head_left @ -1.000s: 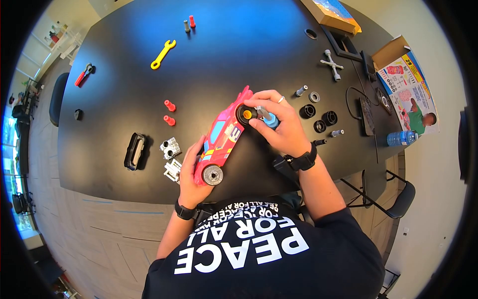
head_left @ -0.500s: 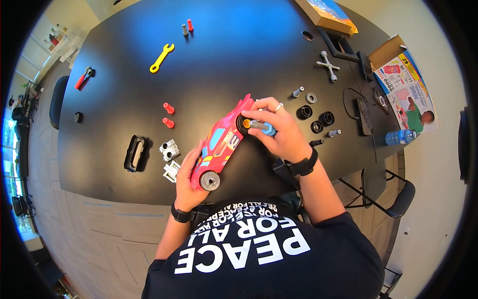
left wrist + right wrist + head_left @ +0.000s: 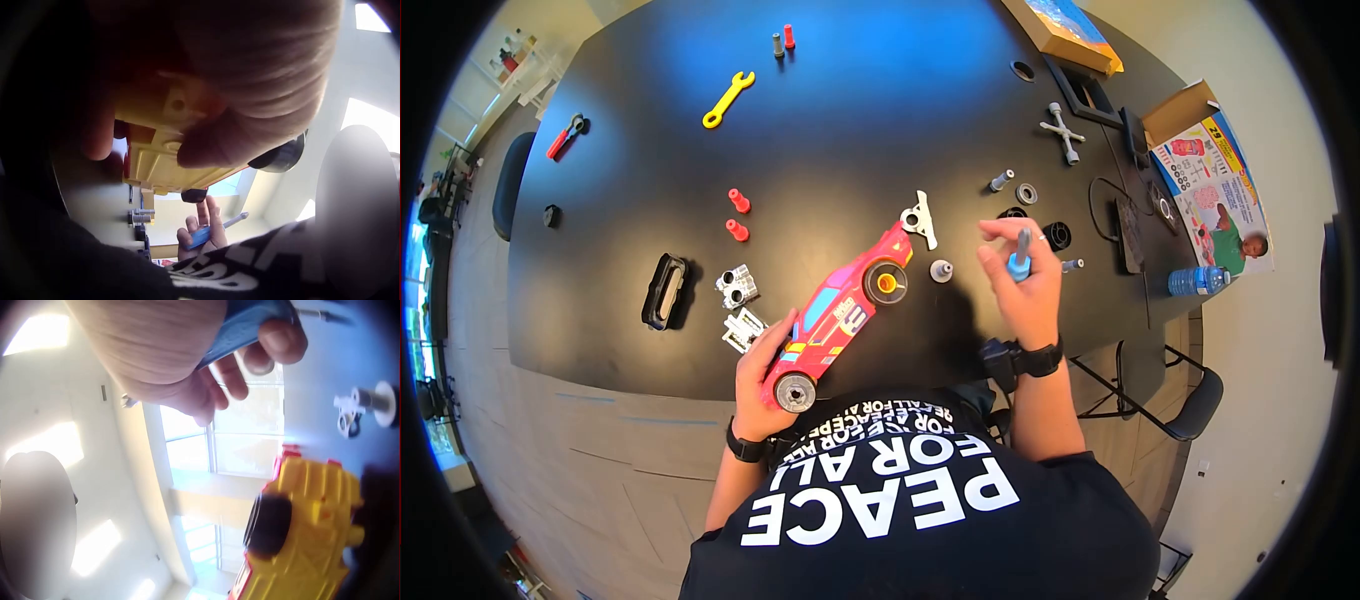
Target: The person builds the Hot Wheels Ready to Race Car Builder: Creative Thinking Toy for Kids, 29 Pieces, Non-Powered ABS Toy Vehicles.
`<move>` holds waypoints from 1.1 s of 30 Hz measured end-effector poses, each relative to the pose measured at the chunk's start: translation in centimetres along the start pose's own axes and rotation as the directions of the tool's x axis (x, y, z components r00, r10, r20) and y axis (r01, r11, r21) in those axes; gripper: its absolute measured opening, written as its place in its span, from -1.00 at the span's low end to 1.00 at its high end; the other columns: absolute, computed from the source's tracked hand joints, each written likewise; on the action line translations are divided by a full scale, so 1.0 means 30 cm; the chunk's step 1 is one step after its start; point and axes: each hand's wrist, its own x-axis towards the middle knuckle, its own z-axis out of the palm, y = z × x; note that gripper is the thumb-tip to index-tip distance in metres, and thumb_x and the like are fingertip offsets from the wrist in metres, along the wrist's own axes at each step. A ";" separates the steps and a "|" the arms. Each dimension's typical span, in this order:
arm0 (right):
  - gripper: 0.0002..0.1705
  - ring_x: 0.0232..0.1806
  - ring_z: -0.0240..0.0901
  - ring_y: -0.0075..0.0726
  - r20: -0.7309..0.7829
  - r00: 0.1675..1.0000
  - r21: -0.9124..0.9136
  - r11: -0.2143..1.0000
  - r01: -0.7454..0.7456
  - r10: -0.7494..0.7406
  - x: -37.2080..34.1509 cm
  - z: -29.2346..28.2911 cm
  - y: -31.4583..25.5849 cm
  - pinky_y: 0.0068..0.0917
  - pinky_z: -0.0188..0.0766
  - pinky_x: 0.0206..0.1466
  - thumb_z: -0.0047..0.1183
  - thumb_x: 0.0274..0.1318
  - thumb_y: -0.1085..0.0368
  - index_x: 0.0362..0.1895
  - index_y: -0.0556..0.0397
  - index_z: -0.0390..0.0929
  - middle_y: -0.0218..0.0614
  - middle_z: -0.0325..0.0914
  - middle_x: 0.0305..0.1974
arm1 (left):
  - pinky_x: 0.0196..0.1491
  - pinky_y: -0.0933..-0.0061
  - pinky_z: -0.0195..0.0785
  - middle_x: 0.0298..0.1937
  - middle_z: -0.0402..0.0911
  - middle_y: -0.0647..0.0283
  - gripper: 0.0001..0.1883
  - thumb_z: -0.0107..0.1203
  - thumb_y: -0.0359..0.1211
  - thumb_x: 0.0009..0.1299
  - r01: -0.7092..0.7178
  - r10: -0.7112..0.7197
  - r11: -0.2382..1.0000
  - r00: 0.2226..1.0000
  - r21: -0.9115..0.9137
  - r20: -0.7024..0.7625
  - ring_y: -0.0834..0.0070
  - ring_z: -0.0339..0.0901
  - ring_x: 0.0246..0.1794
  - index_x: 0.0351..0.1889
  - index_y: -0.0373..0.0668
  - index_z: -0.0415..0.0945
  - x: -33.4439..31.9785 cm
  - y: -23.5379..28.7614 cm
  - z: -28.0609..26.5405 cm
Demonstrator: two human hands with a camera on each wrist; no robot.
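My left hand (image 3: pixel 760 385) grips a red toy car (image 3: pixel 830 325) at its lower end, with the side facing up. A grey wheel (image 3: pixel 795 394) is at that end, and a dark wheel with a yellow hub (image 3: pixel 887 283) is at the other. The left wrist view shows fingers across the yellow underside (image 3: pixel 153 162). To the right, apart from the car, my right hand (image 3: pixel 1035 305) holds a screwdriver (image 3: pixel 1018 266) by its blue handle, grey shaft pointing up. A light grey T-shaped part (image 3: pixel 922 220) and a grey bolt (image 3: pixel 941 271) stand beyond the car's upper end.
Black wheels (image 3: pixel 1056 236) and grey bolts (image 3: pixel 1001 180) lie by the right hand. Red bolts (image 3: pixel 738 230), silver engine-like parts (image 3: pixel 737 286) and a black frame (image 3: pixel 666 291) are to the left. Farther off are a yellow wrench (image 3: pixel 728 100), a cross-shaped wrench (image 3: pixel 1062 134) and a water bottle (image 3: pixel 1198 281).
The right hand has drawn the screwdriver away from the yellow-hubbed wheel and moved right. The left hand has shifted the car down and left. The T-shaped part and bolt have come into view.
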 end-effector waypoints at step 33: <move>-0.64 -0.38 0.51 -0.60 0.369 0.900 0.404 0.831 -0.382 0.234 -0.075 -0.011 -0.134 -0.59 0.42 -0.32 0.20 0.49 0.43 0.29 0.16 0.69 -0.24 0.80 -0.22 | 0.40 0.22 0.42 0.34 0.69 -0.04 -0.16 0.47 -0.32 0.27 -0.072 0.073 0.994 0.997 0.085 -0.014 0.16 0.68 0.31 0.55 -0.34 0.45 0.032 0.002 0.017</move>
